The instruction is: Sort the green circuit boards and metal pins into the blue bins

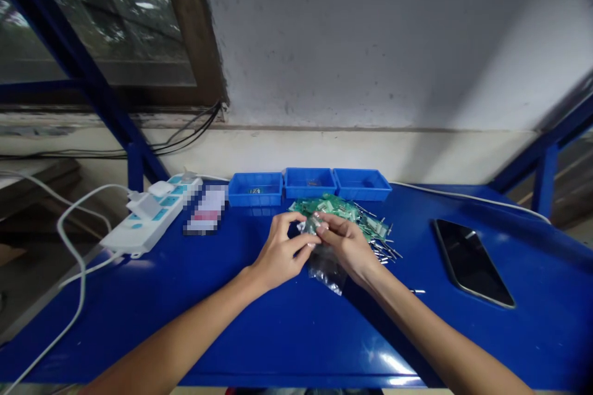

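Note:
My left hand (286, 250) and my right hand (348, 244) meet over the middle of the blue table (259, 345). Both pinch a clear plastic bag (328, 271), whose lower part hangs down below the fingers. Something small and greyish shows at the fingertips, too unclear to name. Just behind my right hand lies a heap of green packets or boards (327, 202), partly covered by the hands. Thin metal rods (386, 251) are scattered at the heap's right side.
Three blue trays (309, 182) stand in a row at the back. A white power strip (155, 216) with plugs and cables is at left, beside a blurred-out item (207, 210). A black phone (472, 262) lies at right.

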Tool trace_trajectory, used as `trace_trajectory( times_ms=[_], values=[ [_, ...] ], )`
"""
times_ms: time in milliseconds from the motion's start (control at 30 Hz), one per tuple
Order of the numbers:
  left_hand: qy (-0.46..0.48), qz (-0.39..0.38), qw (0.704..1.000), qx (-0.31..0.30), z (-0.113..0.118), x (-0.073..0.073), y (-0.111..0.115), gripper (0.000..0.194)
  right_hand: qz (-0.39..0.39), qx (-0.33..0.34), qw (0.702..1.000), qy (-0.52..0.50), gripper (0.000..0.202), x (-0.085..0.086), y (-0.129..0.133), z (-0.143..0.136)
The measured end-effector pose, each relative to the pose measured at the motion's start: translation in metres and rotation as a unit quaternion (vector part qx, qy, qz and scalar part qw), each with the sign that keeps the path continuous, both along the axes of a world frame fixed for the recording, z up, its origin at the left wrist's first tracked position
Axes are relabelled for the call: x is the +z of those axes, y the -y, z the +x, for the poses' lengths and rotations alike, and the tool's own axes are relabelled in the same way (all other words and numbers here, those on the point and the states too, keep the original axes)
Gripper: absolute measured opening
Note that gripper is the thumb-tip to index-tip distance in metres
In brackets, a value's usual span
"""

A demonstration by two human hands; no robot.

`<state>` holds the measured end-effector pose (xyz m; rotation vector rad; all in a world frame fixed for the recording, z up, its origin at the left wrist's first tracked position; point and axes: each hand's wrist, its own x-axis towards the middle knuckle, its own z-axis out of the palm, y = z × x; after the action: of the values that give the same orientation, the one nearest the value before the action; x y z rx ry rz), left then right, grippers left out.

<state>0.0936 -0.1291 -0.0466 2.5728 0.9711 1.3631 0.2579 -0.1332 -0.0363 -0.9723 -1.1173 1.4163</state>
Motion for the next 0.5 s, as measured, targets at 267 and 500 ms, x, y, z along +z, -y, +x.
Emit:
trace_trajectory(
  times_ms=[267, 500],
  values=[
    [0.17, -0.392, 0.898, -0.104, 0.003, 0.002, -0.004, 0.038, 0.341, -0.135, 0.884, 0.291, 0.013, 0.003, 0.005, 0.006],
    [0.168, -0.215, 0.962, -0.011, 0.002, -0.005, -0.006, 0.007, 0.255, -0.111, 0.911, 0.305, 0.018, 0.006, 0.009, 0.003]
  ],
)
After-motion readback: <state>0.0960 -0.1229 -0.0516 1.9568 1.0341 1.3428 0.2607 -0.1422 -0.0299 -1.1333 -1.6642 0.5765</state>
